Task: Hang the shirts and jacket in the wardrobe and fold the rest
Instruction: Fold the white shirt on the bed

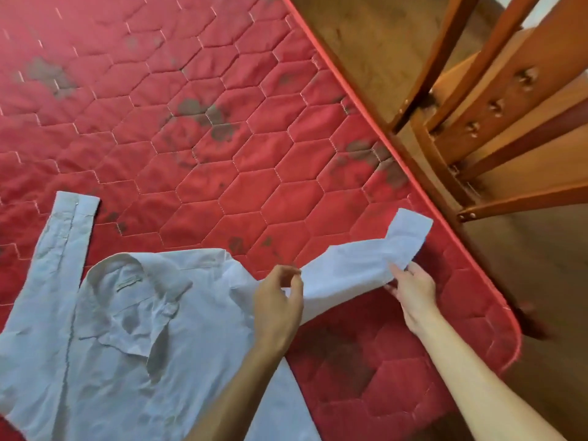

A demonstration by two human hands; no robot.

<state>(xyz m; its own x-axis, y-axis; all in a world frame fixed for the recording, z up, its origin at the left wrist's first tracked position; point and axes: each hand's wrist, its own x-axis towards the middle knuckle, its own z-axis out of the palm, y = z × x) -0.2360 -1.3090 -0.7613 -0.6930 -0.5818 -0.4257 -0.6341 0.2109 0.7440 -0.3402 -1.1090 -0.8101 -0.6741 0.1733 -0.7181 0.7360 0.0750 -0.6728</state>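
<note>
A pale blue-grey collared shirt (133,338) lies spread front-up on the red quilted mattress (197,128). One sleeve runs up the left side and the other stretches right toward the mattress edge. My right hand (412,289) pinches that right sleeve near its cuff (410,232), which is bent upward, and lifts the sleeve a little off the mattress. My left hand (278,302) hovers with curled fingers over the shoulder end of the same sleeve. Whether it grips any fabric is unclear.
The mattress has dark stains and a piped red edge (359,100) running diagonally down to a rounded corner at the right. Past the edge is brown floor with a wooden chair frame (496,100) standing close by.
</note>
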